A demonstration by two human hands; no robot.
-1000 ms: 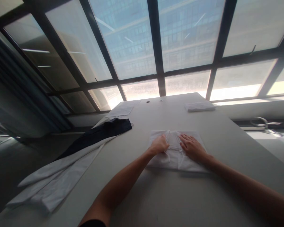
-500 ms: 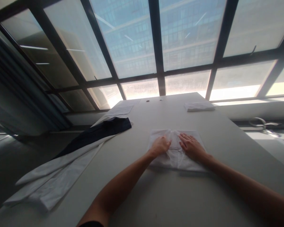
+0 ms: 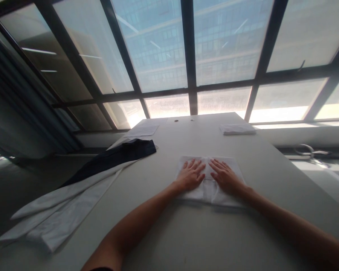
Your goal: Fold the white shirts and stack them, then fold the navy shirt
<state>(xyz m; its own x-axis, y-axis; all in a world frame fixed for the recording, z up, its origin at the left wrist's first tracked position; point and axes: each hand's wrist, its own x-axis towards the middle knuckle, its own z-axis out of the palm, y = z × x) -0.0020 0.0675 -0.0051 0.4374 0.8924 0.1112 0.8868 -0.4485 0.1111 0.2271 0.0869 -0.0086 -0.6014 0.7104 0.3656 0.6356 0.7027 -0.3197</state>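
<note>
A folded white garment (image 3: 209, 192) lies flat on the white table (image 3: 164, 226) in front of me, with light creases down its middle. Its exact kind I cannot make out. My left hand (image 3: 190, 175) rests palm down on the left half, fingers stretched out and spread. On the right half lies my right hand (image 3: 226, 175), also flat with fingers apart. Both hands press on the cloth near its far part, thumbs toward each other, and neither grips it. The forearms hide part of the near corners.
Dark navy clothing (image 3: 113, 158) and white clothing (image 3: 70, 210) hang over the table's left edge. At the far right sits a folded white cloth (image 3: 238, 129); another white cloth (image 3: 142, 130) lies far left. Beyond stand large windows (image 3: 223, 41). A metal object (image 3: 312, 152) is at right.
My left hand has opened from curled fingers at the middle crease to lying flat and spread. The right hand's fingers have spread a little. The garment's centre looks smoother.
</note>
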